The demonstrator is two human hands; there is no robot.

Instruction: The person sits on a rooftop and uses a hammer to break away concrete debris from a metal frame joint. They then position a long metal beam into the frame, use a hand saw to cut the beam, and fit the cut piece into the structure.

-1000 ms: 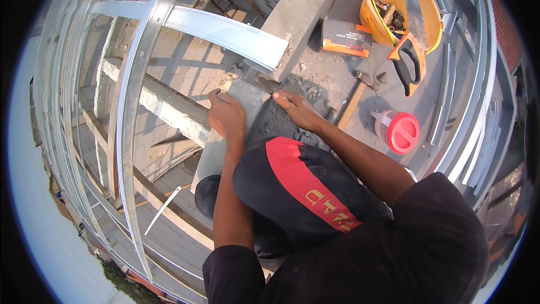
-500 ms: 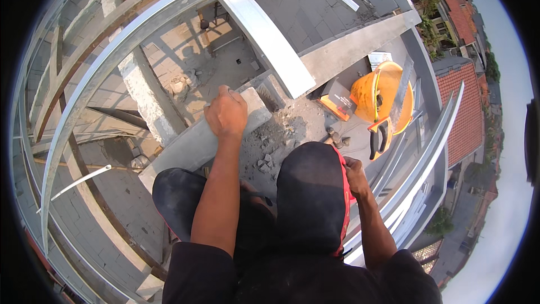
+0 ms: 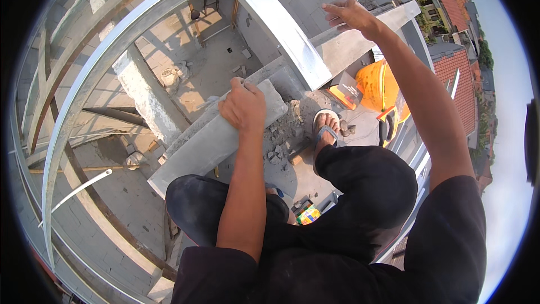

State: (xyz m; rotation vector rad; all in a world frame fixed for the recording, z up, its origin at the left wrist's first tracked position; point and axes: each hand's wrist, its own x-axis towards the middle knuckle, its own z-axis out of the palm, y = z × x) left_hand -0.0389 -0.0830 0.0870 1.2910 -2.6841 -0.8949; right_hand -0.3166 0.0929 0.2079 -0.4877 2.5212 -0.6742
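Note:
My left hand (image 3: 243, 103) is curled over the far edge of a low grey block wall (image 3: 205, 149), with the fingertips partly hidden. Over another wall top (image 3: 354, 48), at the upper right, my right hand (image 3: 350, 16) is stretched out with its fingers apart, holding nothing; I cannot tell whether it touches the wall. A shiny metal channel (image 3: 281, 28) crosses between the two hands, one end lying by the wall corner. Broken mortar and rubble (image 3: 281, 146) lie beside the low wall, near my sandalled foot (image 3: 326, 125).
An orange bucket (image 3: 373, 85), a dark box (image 3: 347, 90) and a handsaw handle (image 3: 387, 126) are at the right. A yellow-and-green item (image 3: 307, 215) lies between my legs. Beyond the low wall is a drop to a lower floor (image 3: 225, 59). A curved metal beam (image 3: 95, 67) spans the left.
My right hand has left my knee and reached forward and up over the wall. My right leg has swung outward, exposing the foot. The left hand remains on the low wall.

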